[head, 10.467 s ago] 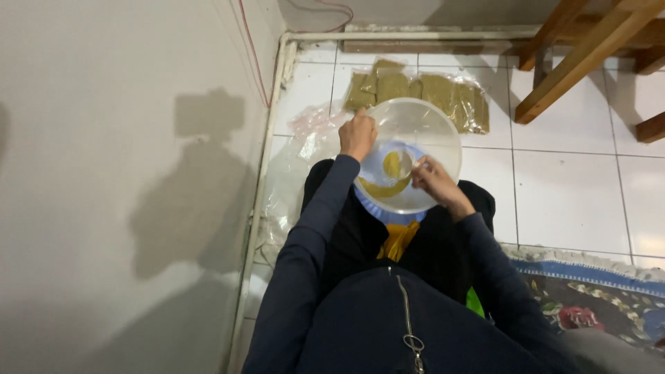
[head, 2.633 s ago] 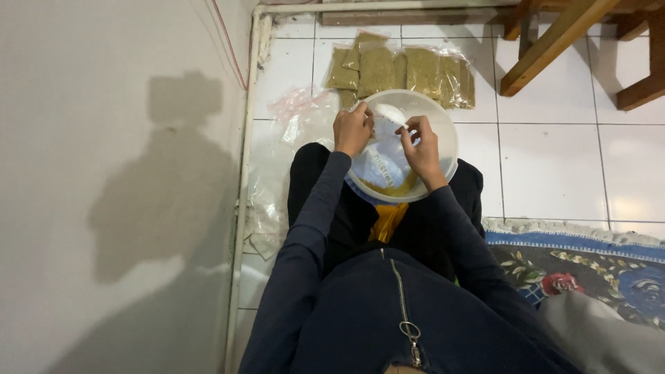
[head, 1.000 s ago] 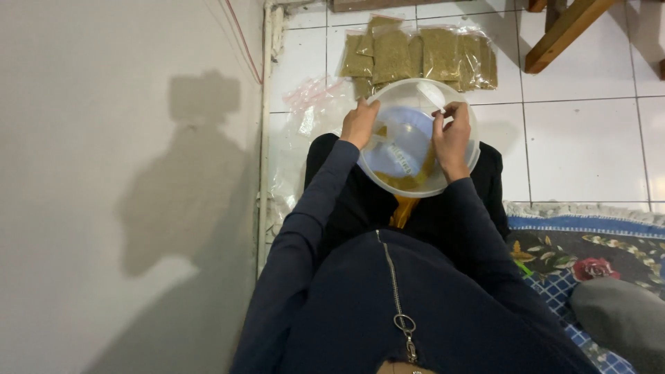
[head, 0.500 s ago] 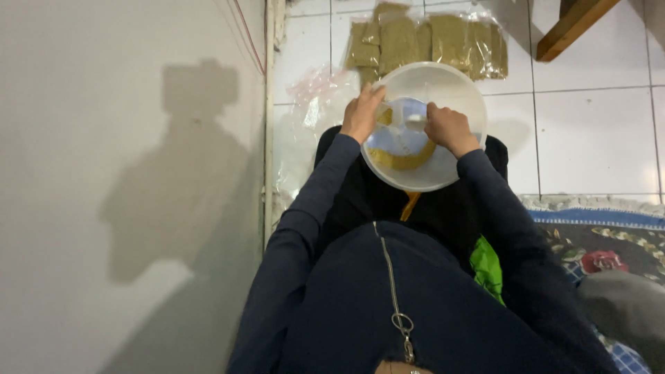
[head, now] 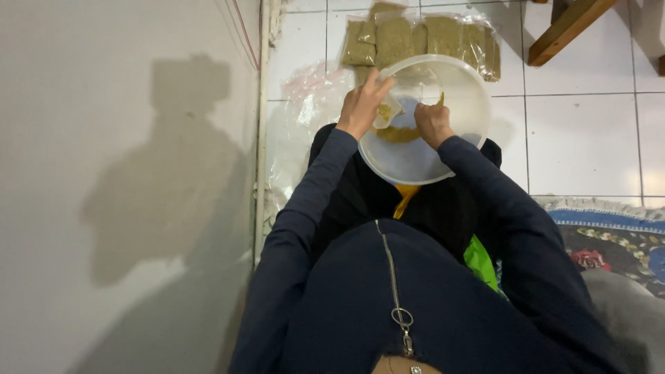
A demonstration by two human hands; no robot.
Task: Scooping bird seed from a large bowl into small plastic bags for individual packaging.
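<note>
Bowl (head: 415, 156): a wide translucent plastic basin resting on the person's lap, above the dark zip jacket (head: 388, 305), with a heap of yellow-brown powder (head: 396, 134) near its middle. Left hand (head: 360, 111) sits at the near-left rim, fingers closed on a small clear pouch (head: 385, 111) that already shows some powder inside. Right hand (head: 433, 123) is inside the bowl just beside the pouch, fingers curled shut on something; whether this is a scoop cannot be told, as the hand hides it.

To do the filling well, judged from this position: keep the pouch mouth over the bowl so spilled powder falls back in, hold the mouth open with thumb and forefinger, and tip small amounts.

Beyond the bowl, on the white tiled floor (head: 582, 138), lies a row of filled pouches (head: 422, 38), with loose empty plastic bags (head: 305, 104) to the left by the wall (head: 118, 173). A wooden furniture leg (head: 564, 29) crosses the far right corner.
</note>
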